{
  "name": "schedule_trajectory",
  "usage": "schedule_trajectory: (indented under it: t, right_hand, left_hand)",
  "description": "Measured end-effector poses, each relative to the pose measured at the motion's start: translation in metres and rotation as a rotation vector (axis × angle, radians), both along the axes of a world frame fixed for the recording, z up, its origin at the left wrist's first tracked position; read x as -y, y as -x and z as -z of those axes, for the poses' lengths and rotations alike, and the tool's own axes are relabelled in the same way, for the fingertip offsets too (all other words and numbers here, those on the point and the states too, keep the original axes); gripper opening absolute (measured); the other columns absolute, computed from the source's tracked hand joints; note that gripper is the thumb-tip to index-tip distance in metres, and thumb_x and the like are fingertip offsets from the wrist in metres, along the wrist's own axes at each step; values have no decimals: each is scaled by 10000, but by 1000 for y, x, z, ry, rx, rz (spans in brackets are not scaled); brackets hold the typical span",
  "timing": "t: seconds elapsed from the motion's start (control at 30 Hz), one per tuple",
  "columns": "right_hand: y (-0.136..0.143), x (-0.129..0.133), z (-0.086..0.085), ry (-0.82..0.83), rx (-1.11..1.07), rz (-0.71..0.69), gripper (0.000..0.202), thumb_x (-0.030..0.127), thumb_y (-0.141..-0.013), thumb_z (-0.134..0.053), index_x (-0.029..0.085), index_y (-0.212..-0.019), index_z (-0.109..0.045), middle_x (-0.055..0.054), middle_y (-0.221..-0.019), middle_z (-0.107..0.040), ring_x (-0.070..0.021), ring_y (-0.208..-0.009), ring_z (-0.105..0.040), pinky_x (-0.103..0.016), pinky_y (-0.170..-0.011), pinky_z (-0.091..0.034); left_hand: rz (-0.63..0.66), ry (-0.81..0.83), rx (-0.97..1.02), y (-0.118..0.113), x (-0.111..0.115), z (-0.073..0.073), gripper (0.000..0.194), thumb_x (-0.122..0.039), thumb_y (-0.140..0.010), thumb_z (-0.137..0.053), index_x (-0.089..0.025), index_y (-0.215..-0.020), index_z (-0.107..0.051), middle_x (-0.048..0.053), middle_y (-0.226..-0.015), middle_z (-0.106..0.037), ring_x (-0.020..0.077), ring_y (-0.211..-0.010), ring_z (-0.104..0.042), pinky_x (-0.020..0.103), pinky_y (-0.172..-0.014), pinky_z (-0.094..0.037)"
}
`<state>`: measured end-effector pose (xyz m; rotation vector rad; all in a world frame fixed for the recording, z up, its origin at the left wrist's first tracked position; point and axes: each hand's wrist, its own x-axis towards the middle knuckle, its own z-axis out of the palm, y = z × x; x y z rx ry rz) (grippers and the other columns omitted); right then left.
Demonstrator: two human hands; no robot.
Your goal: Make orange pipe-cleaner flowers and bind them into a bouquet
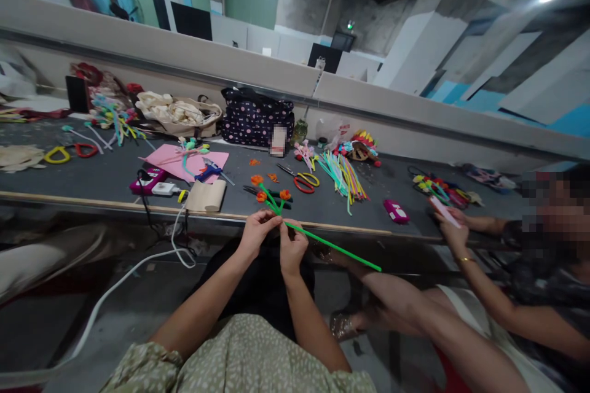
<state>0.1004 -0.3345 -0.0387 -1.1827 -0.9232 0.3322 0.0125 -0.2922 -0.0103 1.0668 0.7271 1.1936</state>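
Observation:
My left hand [255, 234] pinches the base of a small bunch of pipe-cleaner flowers [275, 201], with orange heads on green stems. Close beside it, my right hand [293, 249] is closed on a green pipe cleaner [341, 249], whose long free end slants down to the right. Both sets of fingertips meet where the stems come together, just off the table's front edge. Behind the flowers lie dark-handled pliers [251, 190], partly hidden. Farther back are scissors with red and yellow handles [304, 182] and orange scraps [273, 178].
Bundled pipe cleaners [343, 175] lie right of the scissors. To the left are a cardboard piece [205, 196], a blue glue gun [209, 170], pink paper [168, 159] and a white cable [133, 270]. A polka-dot bag [253, 116] stands behind. At right, another person [530, 295] holds a phone.

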Motion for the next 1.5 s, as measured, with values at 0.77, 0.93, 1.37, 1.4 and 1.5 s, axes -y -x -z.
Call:
schedule_trajectory:
  t: [0.77,0.93,1.37,1.4,1.5]
  right_hand:
    - [-3,0,-15,175,-686,-564,173,251,-637,-773,155,-751,-686,-9,-695,-703,-118,-526,-603,-253,-560,-513]
    - [3,-3,-13,111,-662,-479,176,265,-657,-761,147,-740,-660,-12,-713,-696,-112,-537,-594,-262,-592,-523]
    - [-6,-5,-5,-132,404,98,127,223,-860,-549,166,-800,-645,-70,-804,-666,-179,-796,-621,-332,-781,-506]
    - [-7,-5,-4,-144,495,96,128,202,-868,-530,168,-821,-645,-77,-825,-672,-181,-813,-622,-336,-789,-503]
    - [-8,-4,-1,-119,671,79,145,180,-881,-504,174,-880,-649,-90,-880,-684,-187,-862,-623,-353,-823,-487]
  left_hand:
    - [279,135,20,21,-16,-2,266,-310,-569,-818,-112,-638,-655,-1,-637,-568,78,-504,-524,214,-495,-435]
    - [277,182,66,17,-16,-4,279,-306,-563,-827,-110,-640,-643,3,-611,-587,82,-520,-530,212,-523,-443]
    - [-50,-24,-51,5,-2,3,215,-330,-638,-767,-150,-736,-703,14,-717,-672,126,-672,-561,240,-693,-428]
    - [-70,-29,-60,5,-2,4,205,-329,-635,-766,-150,-704,-694,7,-688,-658,123,-653,-549,239,-681,-423]
    - [-127,-28,-73,5,-4,5,206,-328,-626,-763,-147,-637,-667,-10,-625,-613,112,-611,-508,236,-648,-403]
